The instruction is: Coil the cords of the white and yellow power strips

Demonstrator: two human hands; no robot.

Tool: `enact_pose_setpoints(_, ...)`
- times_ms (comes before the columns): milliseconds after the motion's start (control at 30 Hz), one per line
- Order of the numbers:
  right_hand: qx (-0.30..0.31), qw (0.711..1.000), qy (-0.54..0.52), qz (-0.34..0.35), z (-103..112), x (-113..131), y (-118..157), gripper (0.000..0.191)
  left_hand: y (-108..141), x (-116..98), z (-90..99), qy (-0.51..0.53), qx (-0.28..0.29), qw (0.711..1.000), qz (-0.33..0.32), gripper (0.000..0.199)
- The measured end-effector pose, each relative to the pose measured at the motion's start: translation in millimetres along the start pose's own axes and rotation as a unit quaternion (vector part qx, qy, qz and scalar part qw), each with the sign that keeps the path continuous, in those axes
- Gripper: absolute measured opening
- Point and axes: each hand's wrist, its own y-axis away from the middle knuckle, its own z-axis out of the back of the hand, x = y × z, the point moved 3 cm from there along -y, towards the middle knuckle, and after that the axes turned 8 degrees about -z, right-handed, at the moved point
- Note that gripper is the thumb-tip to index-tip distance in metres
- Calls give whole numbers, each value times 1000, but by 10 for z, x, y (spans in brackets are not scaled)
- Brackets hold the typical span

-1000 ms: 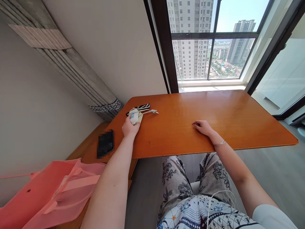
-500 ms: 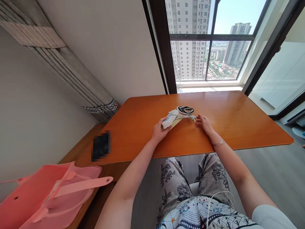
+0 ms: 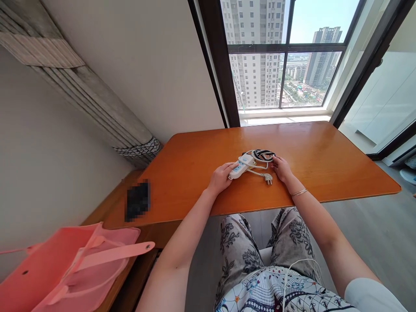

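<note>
A white power strip [image 3: 239, 169] with blue-marked sockets lies tilted over the wooden table. My left hand [image 3: 222, 177] grips its near left end, fingers closed round the edge. At the strip's far end sits a loose coil of black and white cable [image 3: 264, 156]. The fingertips of my right hand [image 3: 282, 169] are closed on the right side of this coil. A white plug [image 3: 268, 178] on a short length of cord points toward me, just left of my right hand. The underside of the strip is hidden.
The orange-brown table [image 3: 325, 169] spreads in front of me, its near edge above my knees. A blurred dark object [image 3: 138, 201] lies at the left. A pink bag [image 3: 81, 264] stands at the lower left. Beyond the table are a window [image 3: 286, 78] and a gathered curtain [image 3: 97, 95].
The power strip has turned with its sockets facing up and moved slightly right. My right hand has come onto the cable coil. The plug now hangs lower, nearer me.
</note>
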Motion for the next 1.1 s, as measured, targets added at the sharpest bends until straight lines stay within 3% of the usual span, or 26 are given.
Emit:
enact_pose_setpoints(167, -10, 1000, 3, -2, 11, 18, -6, 21, 22, -25, 88, 31, 12, 999, -43, 67)
enact_pose_setpoints(267, -28, 1000, 5, 2, 14, 12, -5, 25, -11, -29, 154, 70, 37, 996, -50, 69)
enact_pose_setpoints(367, -37, 999, 8, 11, 4, 10, 21, 30, -114, -54, 233, 121, 26, 992, -13, 47)
enact_pose_setpoints(467, -25, 999, 11, 20, -26, 19, 64, 32, -291, -146, 280, 124, -30, 990, 54, 30)
enact_pose_setpoints(567, 3, 1000, 7, 18, -58, 32, 101, 31, -535, -297, 217, 79, -47, 992, 86, 31)
enact_pose_setpoints(767, 37, 999, -15, 15, -46, 74, 147, 41, -988, -416, -76, 23, 43, 991, 124, 50)
enact_pose_setpoints(900, 55, 998, -34, 19, -30, 86, 166, 47, -1040, -424, -137, -9, 94, 986, 134, 47)
enact_pose_setpoints(1100, 88, 994, -70, 15, -35, 64, 169, 57, -946, -498, -79, -13, 75, 987, 140, 52)
